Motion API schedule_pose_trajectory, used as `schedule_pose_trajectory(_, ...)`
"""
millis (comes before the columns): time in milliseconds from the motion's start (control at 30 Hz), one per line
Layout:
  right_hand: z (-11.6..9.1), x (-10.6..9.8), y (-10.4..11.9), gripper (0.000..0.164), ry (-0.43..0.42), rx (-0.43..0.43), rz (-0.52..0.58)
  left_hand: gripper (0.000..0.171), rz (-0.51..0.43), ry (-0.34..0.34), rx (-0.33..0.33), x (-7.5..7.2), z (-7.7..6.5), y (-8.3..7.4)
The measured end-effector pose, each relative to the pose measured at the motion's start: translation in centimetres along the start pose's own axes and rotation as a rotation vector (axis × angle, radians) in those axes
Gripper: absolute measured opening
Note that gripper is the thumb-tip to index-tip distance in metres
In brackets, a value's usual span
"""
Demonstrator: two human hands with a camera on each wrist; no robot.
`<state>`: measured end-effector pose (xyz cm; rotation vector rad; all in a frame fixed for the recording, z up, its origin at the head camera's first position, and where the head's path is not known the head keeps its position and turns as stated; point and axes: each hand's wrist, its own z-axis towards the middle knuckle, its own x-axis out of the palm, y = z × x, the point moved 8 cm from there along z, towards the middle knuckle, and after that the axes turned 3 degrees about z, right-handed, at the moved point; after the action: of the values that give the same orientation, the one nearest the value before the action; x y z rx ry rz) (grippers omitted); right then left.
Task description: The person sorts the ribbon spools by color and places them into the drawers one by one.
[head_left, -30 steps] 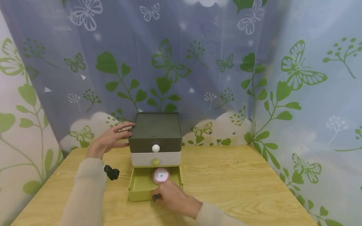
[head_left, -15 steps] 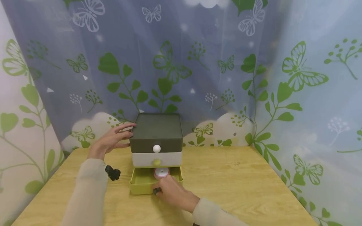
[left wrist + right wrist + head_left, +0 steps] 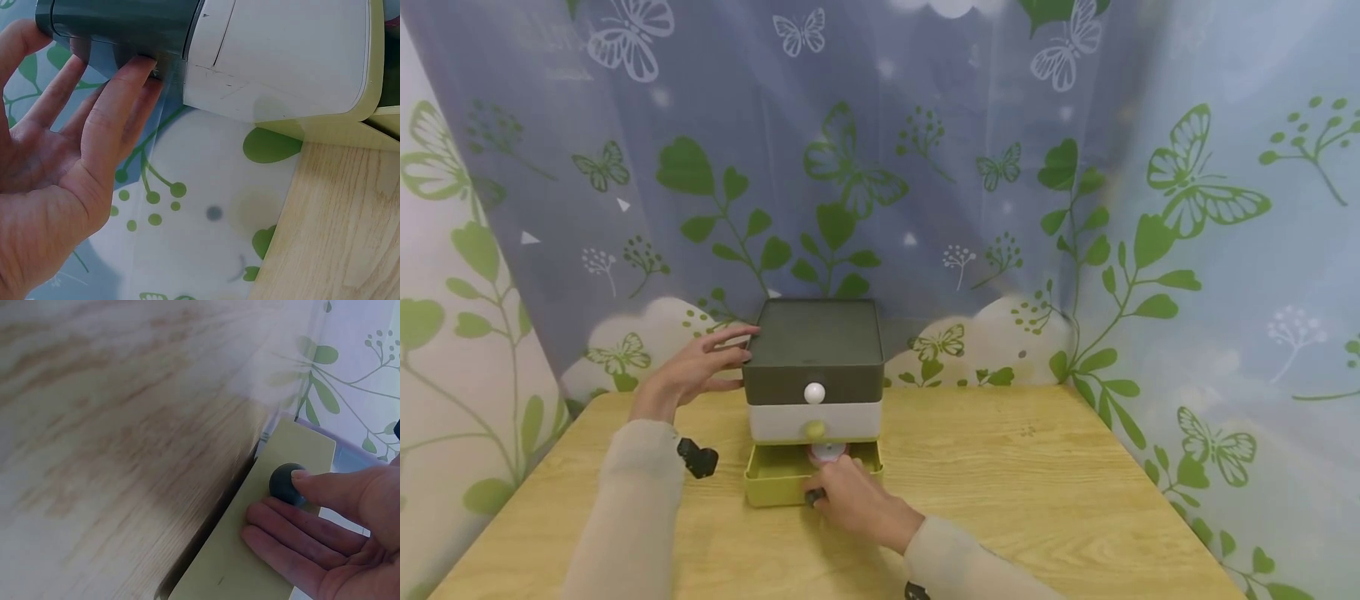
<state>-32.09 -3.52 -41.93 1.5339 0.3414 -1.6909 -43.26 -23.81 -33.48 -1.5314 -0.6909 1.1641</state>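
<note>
A small three-tier drawer box (image 3: pixel 816 333), dark green on top, white in the middle and yellow-green below, stands on the wooden table. Its bottom drawer (image 3: pixel 775 492) is pulled partly out. Inside that drawer lies a round white disc with a pink rim (image 3: pixel 829 452), partly under the tier above. My right hand (image 3: pixel 861 504) holds the drawer's dark round knob (image 3: pixel 287 483), thumb on one side and fingers against the drawer front. My left hand (image 3: pixel 688 373), fingers spread, rests its fingertips on the left side of the dark top tier (image 3: pixel 125 25).
The upper two drawers are closed, with a white knob (image 3: pixel 814 393) and a yellow-green knob (image 3: pixel 815 430). Behind the table (image 3: pixel 1000 475) hangs a curtain (image 3: pixel 955 208) printed with leaves and butterflies.
The bottom drawer has slid inward, my right hand moving with its knob, and more of the disc is covered. My left hand keeps its place on the box.
</note>
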Motion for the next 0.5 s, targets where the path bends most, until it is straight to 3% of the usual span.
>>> schedule_pose_trajectory(500,0.72,0.14,-0.53,0.015,-0.04,-0.057,-0.041,0.065,-0.005,-0.001,-0.001,0.02,-0.14,0.13)
